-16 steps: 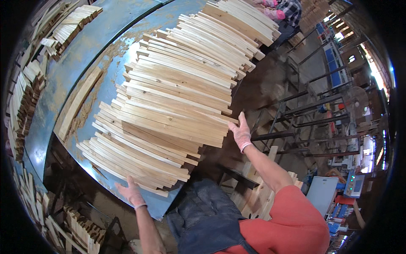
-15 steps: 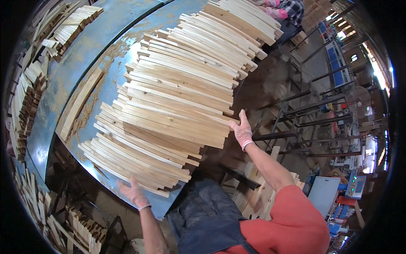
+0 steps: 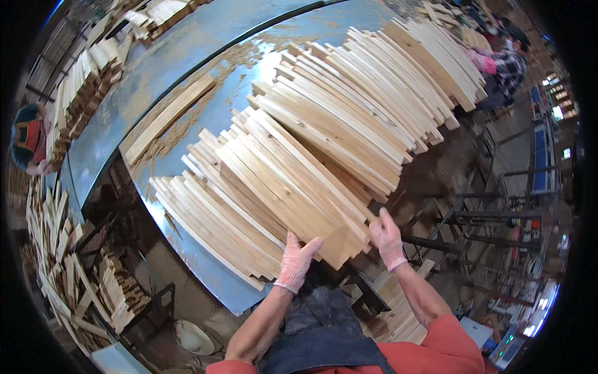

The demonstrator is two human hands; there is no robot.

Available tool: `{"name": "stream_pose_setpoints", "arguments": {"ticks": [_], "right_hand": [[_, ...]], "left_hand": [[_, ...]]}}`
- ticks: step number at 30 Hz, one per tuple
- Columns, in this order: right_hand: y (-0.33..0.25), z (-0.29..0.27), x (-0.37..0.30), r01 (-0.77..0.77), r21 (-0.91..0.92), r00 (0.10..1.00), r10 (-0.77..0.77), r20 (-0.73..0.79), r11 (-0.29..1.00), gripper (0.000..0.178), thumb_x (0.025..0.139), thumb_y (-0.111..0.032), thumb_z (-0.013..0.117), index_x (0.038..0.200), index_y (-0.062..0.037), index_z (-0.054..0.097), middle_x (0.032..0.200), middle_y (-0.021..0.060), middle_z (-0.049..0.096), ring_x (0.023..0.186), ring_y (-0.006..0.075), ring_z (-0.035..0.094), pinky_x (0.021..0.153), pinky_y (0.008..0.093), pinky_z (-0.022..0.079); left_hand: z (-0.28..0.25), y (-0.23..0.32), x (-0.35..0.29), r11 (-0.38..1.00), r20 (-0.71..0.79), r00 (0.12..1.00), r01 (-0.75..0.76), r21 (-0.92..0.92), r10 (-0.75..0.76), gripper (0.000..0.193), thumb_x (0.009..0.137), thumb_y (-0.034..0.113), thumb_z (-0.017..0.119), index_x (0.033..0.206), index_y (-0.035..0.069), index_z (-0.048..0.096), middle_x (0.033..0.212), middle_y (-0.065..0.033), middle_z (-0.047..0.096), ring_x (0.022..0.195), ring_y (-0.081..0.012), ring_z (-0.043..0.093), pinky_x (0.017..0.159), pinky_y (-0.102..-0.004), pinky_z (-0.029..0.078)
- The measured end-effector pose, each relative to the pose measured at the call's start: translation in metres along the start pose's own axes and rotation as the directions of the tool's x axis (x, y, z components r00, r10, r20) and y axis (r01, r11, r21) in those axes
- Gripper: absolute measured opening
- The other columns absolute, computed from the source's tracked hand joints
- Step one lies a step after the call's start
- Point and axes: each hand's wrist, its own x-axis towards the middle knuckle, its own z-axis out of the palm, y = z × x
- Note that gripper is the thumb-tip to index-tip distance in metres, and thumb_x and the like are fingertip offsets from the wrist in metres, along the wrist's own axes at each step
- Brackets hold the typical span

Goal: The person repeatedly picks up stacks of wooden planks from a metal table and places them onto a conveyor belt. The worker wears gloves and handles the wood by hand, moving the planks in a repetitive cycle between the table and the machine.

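Observation:
A long row of pale wooden slats (image 3: 280,181) lies side by side on the blue metal table (image 3: 205,255). My left hand (image 3: 298,262), in a pinkish glove, is at the near ends of a middle group, its thumb and forefinger against the wood and its other fingers partly hidden. My right hand (image 3: 387,240), gloved alike, closes on the right near corner of that same group. The slats between my hands are fanned at a slant, with a dark gap behind them. More slats lie to their left.
A loose board (image 3: 171,118) and sawdust (image 3: 165,146) lie farther back on the table. Stacked wood pieces (image 3: 87,87) line the far left, near a person (image 3: 30,137). Another person (image 3: 507,62) stands at the far right end. Metal frame bars (image 3: 498,215) stand to the right.
My left hand has come from beside the left end of the row to the near ends of the middle slats. That group now slants away from those behind it. The view has shifted.

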Motion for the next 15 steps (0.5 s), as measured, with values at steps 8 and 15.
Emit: {"name": "stream_pose_setpoints", "arguments": {"ticks": [8, 15], "right_hand": [[-0.069, 0.130, 0.083, 0.441, -0.551, 0.873, -0.198, 0.445, 0.708, 0.079, 0.100, -0.063, 0.059, 0.143, 0.0039, 0.059, 0.141, 0.0331, 0.062, 0.135, 0.0459, 0.058, 0.116, 0.0500, 0.045], [-0.104, 0.208, 0.055, 0.296, -0.591, 0.933, -0.095, 0.347, 0.750, 0.077, 0.089, -0.063, 0.078, 0.126, 0.0048, 0.072, 0.120, 0.0316, 0.074, 0.117, 0.0433, 0.072, 0.100, 0.0498, 0.055]], "left_hand": [[-0.089, 0.005, 0.050, 0.343, -0.219, 0.873, 0.064, 0.937, 0.436, 0.107, 0.091, 0.065, 0.072, 0.159, -0.010, 0.040, 0.171, -0.0271, 0.036, 0.161, -0.0393, 0.028, 0.133, -0.0513, 0.017], [-0.092, 0.001, 0.044, 0.913, -0.481, 0.798, -0.200, 0.354, 0.362, 0.119, 0.083, 0.053, 0.088, 0.167, -0.006, 0.028, 0.168, -0.0305, 0.036, 0.158, -0.0448, 0.033, 0.132, -0.0506, 0.026]]}}
